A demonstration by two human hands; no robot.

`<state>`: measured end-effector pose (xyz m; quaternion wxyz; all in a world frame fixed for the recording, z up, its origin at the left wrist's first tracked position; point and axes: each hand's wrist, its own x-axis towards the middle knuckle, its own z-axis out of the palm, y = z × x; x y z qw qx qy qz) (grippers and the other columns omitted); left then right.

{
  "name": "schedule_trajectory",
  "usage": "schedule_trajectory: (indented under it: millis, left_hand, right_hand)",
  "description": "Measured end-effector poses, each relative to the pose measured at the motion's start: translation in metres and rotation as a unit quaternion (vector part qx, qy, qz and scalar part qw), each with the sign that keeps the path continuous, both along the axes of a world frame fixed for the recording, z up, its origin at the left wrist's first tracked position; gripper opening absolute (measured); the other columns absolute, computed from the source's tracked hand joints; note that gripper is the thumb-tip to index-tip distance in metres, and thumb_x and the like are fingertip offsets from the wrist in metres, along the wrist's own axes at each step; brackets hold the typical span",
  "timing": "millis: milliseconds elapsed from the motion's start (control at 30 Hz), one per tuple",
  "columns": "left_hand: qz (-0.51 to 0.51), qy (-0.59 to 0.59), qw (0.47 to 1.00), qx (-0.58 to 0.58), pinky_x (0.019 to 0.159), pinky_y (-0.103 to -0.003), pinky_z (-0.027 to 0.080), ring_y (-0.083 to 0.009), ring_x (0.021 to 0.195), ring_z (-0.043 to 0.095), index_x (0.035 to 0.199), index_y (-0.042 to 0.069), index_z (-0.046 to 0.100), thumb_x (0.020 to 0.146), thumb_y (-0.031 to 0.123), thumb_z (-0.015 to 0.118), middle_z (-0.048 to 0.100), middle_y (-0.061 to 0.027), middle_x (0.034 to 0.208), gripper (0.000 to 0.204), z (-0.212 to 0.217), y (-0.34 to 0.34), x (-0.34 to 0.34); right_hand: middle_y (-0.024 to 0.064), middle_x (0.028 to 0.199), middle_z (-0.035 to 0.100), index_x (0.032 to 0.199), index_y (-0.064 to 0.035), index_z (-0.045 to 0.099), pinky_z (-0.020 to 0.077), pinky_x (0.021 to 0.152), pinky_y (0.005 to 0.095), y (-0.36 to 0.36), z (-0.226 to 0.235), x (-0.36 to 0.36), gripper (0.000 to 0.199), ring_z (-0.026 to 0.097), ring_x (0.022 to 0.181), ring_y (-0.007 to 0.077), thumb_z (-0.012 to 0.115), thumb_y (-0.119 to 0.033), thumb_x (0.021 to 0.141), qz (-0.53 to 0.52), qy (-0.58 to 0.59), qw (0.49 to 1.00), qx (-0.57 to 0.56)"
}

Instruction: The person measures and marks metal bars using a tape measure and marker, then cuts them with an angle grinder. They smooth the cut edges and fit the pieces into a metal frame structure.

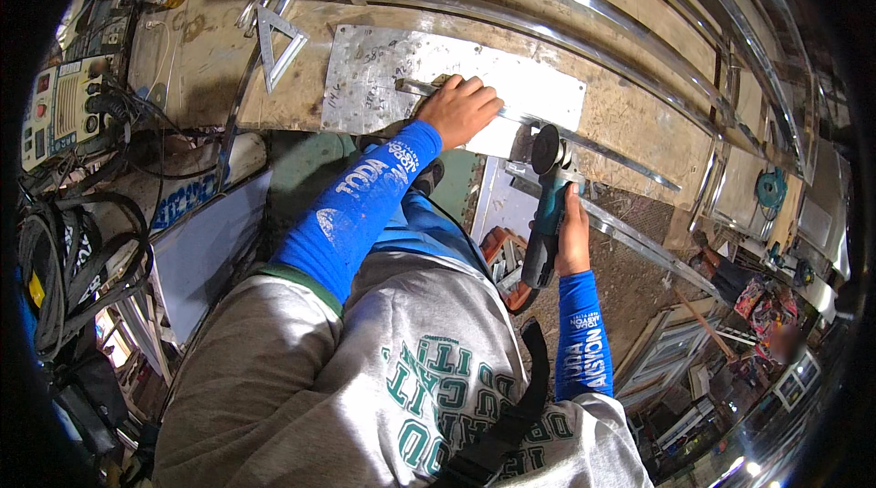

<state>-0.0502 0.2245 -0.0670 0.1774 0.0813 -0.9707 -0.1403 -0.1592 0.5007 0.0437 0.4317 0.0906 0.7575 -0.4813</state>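
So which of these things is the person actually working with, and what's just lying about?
Seemingly part of the job:
Angle grinder, in the right hand
Metal bar, under the left hand
Metal plate, beneath the bar

Seemingly just lying about:
Triangular square, left of the plate
Boxy machine with knobs, far left

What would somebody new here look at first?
Probably the bright blue sleeves, reaching up through the middle. Next, the dark teal angle grinder, right of centre in the right hand. Above centre, the left hand lies over a thin metal bar crossing a silvery plate.
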Motion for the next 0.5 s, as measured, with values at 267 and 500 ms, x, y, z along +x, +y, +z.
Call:
schedule_trajectory:
  millis: [267, 500]
  left_hand:
    - [0.0, -0.018, 1.0, 0.009, 0.103, -0.043, 0.042, -0.0202, 0.114, 0.058, 0.123, 0.017, 0.071, 0.098, 0.029, 0.072, 0.066, 0.0013, 0.119, 0.029, 0.0016, 0.0005, 0.0004]
    - [0.0, -0.016, 1.0, 0.01, 0.103, -0.042, 0.042, -0.0201, 0.115, 0.058, 0.123, 0.016, 0.071, 0.098, 0.029, 0.073, 0.066, 0.0011, 0.119, 0.028, 0.0017, -0.0001, 0.0006]
  right_hand:
    - [0.0055, 0.086, 0.065, 0.117, -0.0017, 0.063, 0.0619, 0.063, 0.0365, -0.0007, 0.0017, 0.0009, 0.066, 0.071, 0.068, 0.0198, 0.05, -0.065, 0.108, 0.018, -0.001, 1.0, 0.008]
    - [0.0054, 0.085, 0.064, 0.119, -0.0017, 0.063, 0.0617, 0.063, 0.036, -0.0019, 0.0003, 0.0013, 0.067, 0.071, 0.068, 0.02, 0.049, -0.066, 0.107, 0.015, -0.008, 1.0, 0.003]
